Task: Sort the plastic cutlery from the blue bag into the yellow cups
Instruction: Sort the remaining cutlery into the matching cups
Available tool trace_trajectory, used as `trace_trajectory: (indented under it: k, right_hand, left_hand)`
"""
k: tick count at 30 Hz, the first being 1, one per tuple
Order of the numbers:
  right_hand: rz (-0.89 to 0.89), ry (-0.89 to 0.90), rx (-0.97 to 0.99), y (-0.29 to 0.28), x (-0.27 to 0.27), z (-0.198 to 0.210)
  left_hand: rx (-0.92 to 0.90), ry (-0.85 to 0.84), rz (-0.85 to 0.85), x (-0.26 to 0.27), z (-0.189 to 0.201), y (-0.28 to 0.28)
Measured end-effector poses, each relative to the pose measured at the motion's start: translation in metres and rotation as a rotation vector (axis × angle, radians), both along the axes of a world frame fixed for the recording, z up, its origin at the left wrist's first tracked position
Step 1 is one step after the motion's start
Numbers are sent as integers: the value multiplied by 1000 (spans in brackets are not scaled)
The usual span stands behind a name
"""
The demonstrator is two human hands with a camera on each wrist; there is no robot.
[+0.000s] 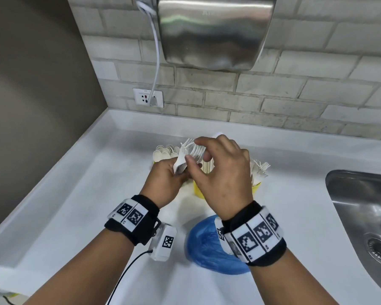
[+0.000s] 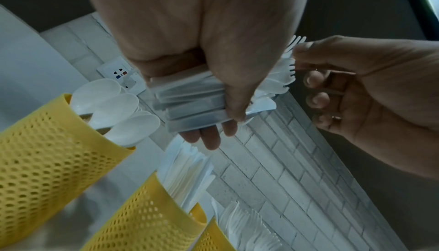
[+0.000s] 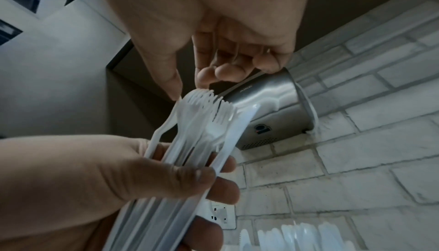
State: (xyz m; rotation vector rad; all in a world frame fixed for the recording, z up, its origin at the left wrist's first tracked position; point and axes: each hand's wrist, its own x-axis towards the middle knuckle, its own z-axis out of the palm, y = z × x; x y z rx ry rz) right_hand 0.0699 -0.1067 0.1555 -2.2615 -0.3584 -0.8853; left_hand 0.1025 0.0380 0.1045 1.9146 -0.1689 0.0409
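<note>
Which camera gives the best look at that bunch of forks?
The right wrist view: the forks fan out unobstructed, tines clear. The left wrist view shows mostly handles, and in the head view the right hand partly covers them.

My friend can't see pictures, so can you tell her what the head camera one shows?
A person's left hand grips a bundle of white plastic forks above a white counter, while the right hand picks at the fork tips. Behind the hands stand yellow cups holding cutlery, a blue bag lies nearer the person, and a steel sink sits at the right.
</note>
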Motion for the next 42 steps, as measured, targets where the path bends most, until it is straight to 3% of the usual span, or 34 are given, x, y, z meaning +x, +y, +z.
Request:
trace_trajectory:
  k: [4, 7, 16, 22, 31, 35, 38, 42]
  right_hand:
    - [-11, 0, -25, 10, 7, -1]
    - [17, 28, 13, 12, 14, -2]
    - [30, -23, 407, 0, 21, 17]
    - [69, -23, 393, -4, 24, 12]
    - [77, -226, 171, -2, 18, 5]
    - [35, -175, 80, -4, 21, 3]
    - [37, -135, 255, -5, 20, 12]
    - [150, -36, 916, -10, 20, 37]
  left_hand:
    - [134, -95, 29, -5, 5, -6]
    - [137, -112, 46, -6, 3, -8]
    - [-30, 78, -65, -10, 5, -4]
    - [-169, 130, -61, -6, -2, -5]
    - [-162, 130, -102, -4, 0, -9]
    - [-164, 135, -126, -8, 7, -10]
    - [-209, 144, -150, -10, 11, -11]
    - [-235, 177, -182, -11, 9, -8]
